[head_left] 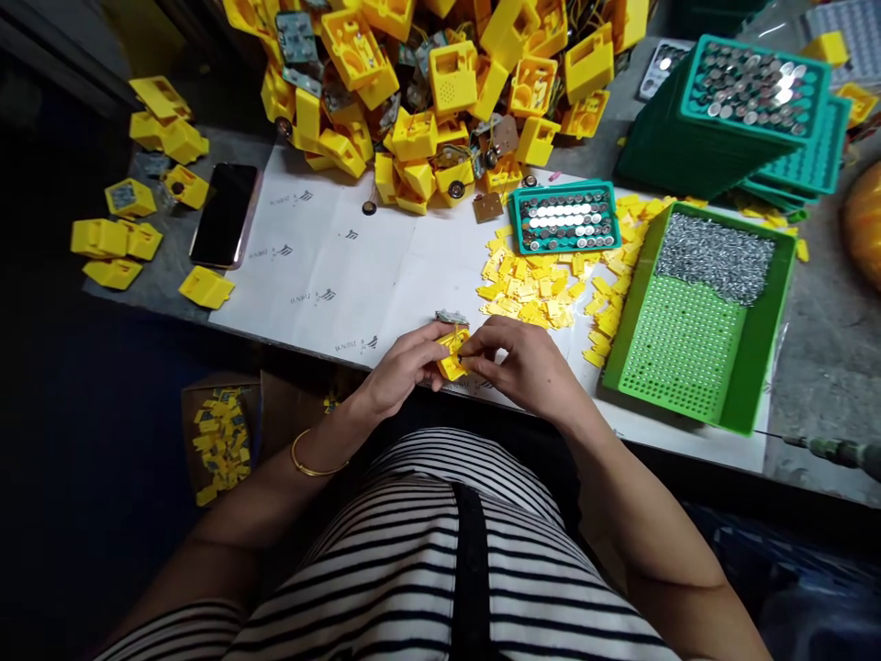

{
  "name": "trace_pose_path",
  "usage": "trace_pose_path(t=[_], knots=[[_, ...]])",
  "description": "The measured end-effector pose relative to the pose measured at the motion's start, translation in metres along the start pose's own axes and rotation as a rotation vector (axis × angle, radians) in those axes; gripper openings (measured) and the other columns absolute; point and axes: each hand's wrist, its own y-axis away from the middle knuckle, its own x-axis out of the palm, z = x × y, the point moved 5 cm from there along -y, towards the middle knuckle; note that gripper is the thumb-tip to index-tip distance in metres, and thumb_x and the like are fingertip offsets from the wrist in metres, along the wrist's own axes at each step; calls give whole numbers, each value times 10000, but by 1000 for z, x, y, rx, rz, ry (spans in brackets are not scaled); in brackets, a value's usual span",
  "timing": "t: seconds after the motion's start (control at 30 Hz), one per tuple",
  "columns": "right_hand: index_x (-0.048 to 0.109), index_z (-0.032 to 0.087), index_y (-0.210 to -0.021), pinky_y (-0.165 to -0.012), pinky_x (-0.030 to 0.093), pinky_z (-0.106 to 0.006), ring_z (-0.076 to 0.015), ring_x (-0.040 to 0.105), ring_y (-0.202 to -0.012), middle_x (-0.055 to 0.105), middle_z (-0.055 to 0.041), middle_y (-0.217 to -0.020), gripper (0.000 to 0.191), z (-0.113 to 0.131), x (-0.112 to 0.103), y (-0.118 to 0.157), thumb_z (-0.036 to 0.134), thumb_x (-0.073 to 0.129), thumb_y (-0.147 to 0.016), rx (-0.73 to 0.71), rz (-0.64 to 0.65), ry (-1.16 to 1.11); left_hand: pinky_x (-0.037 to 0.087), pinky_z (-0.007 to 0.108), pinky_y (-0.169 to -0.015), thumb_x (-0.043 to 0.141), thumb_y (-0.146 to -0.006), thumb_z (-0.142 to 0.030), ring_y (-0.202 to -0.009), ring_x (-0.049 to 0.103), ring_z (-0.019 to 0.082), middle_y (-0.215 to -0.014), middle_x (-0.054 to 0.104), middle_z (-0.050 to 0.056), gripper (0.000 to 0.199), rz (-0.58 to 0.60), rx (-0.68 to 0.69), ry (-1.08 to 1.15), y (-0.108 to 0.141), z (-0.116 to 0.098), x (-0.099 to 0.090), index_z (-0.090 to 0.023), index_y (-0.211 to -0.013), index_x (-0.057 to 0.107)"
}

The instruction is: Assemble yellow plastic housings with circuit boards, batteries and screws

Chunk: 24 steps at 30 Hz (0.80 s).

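Note:
Near the table's front edge, my left hand (pixel 407 367) holds a small open yellow plastic housing (pixel 452 364). A grey part (pixel 451 318) sits at its far side, close to my left fingertips. My right hand (pixel 521 360) is closed at the housing's right side, thumb and index finger pinched at its inside. A small dark bit shows at those fingertips; what they pinch is too small to make out. White printed paper (pixel 385 266) lies under and beyond both hands.
Yellow housings (pixel 413 136) are heaped at the back. A phone (pixel 226 216) lies left. Rightward are small yellow pieces (pixel 529 285), a teal tray (pixel 518 220) of metal discs, a green basket (pixel 771 358) with silvery parts, and stacked teal trays (pixel 688 138). A box (pixel 256 404) stands below left.

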Motion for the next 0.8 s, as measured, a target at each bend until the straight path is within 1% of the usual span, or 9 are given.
trace_pose_path(t=[0.07,0.13,0.17,0.27,0.37,0.47,0.57,0.67,0.8], knots=[[678,176,-799,-644,371,-244,-115,542,-690,616,-8,-792,99,0,2,0,83,644,-803,-6,-2,-58,389,185,-453,589,-762,-275,-616,500,92,-803,604,21,325,17,6,1,0,0,0,-129,-1048,639],[634,176,-786,-620,359,-238,-105,511,-665,587,7,-770,78,-2,1,1,105,667,-786,13,-56,-128,370,181,-438,582,-769,-283,-624,500,97,-807,604,24,322,22,20,12,0,-1,1,-130,-1048,633],[601,176,-779,-602,350,-235,-100,489,-643,567,17,-750,101,-4,1,1,140,695,-773,29,-94,-172,361,180,-430,576,-767,-277,-623,502,99,-812,605,24,323,15,34,19,0,-2,1,-133,-1053,622],[500,187,-739,-556,345,-234,-87,439,-580,512,46,-682,303,-14,4,1,314,775,-724,96,-176,-355,348,176,-423,568,-736,-227,-608,505,94,-835,609,21,353,-14,76,9,1,-5,1,-151,-1080,573],[479,193,-734,-527,372,-237,-85,461,-548,516,48,-666,415,-25,14,4,465,789,-684,163,-154,-588,358,173,-434,582,-704,-189,-589,482,81,-829,595,8,399,27,76,-50,2,-7,3,-162,-1100,539],[513,186,-781,-513,396,-225,-84,500,-550,549,41,-683,419,-30,23,10,483,790,-680,194,-113,-752,362,176,-436,571,-706,-182,-578,471,78,-813,574,-1,395,81,30,-75,3,-8,6,-165,-1098,525],[527,182,-806,-501,406,-209,-79,513,-542,563,44,-667,392,-27,26,18,462,780,-701,223,-88,-797,358,177,-432,553,-715,-184,-579,478,81,-814,567,-1,379,90,-16,-71,5,-9,8,-166,-1092,516],[538,176,-805,-472,391,-193,-65,485,-521,558,45,-663,360,-21,23,24,437,770,-712,242,-124,-777,349,170,-429,571,-730,-212,-590,477,83,-812,560,-4,356,110,-21,-55,7,-10,11,-175,-1079,511],[595,163,-848,-502,450,-205,-79,517,-567,580,15,-714,251,-18,16,29,380,702,-779,205,-177,-720,328,151,-441,683,-740,-240,-587,449,64,-810,570,-19,381,124,9,-109,7,-8,12,-200,-1067,492]])
